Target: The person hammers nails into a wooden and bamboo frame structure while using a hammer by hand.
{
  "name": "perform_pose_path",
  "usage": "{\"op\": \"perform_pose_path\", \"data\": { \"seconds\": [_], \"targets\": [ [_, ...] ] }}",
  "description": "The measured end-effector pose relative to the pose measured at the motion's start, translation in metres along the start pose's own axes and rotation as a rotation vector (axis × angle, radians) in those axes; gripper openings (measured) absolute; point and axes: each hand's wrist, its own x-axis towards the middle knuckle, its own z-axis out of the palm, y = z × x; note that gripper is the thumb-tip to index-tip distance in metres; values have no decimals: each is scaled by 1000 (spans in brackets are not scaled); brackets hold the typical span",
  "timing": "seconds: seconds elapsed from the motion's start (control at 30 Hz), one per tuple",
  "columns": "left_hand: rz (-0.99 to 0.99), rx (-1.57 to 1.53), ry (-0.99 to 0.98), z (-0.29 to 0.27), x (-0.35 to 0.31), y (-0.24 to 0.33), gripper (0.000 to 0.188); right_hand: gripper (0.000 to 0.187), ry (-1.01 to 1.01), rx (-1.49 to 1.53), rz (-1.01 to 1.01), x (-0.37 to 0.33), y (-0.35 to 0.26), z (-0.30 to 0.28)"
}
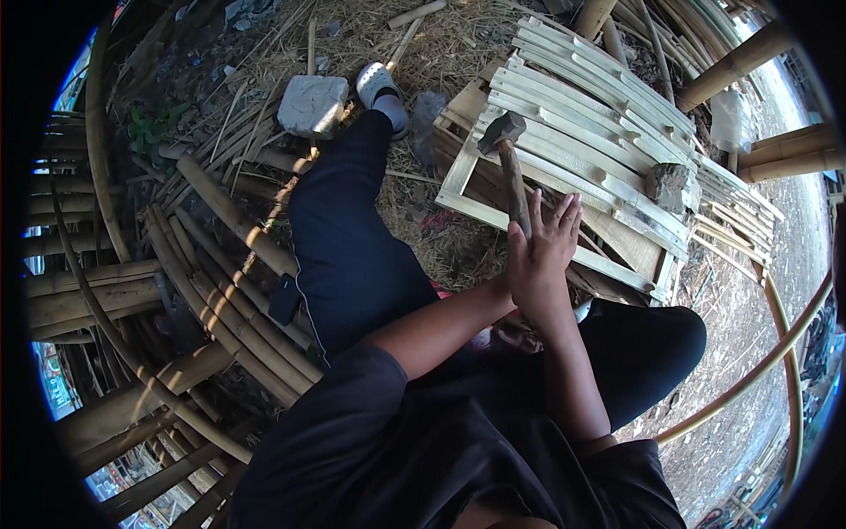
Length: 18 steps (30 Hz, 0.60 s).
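One hammer over edge gap in panel, R hand adj.

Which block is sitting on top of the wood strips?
The grey-brown block, toward the right end of the pale slats. The other, the whitish block, is off the slats, beside the white shoe.

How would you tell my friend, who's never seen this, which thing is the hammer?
Find the big pale wooden panel at the upper right. Look at its left end, just beyond the person's right hand. The hammer has a blocky dark head on a brown handle, unlike the flat pale slats nearby.
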Motion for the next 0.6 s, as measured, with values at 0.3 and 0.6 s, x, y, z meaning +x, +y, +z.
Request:
{"op": "perform_pose_path", "data": {
  "seconds": [0.3, 0.6],
  "targets": [
    [2, -13, -1, 0, 1, 1, 55, 67, -10, -33, 53, 3, -2, -3],
    [4, -24, -9, 2, -4, 0, 55, 59, 118, 192, 88, -7, -34, -31]
  ]
}}
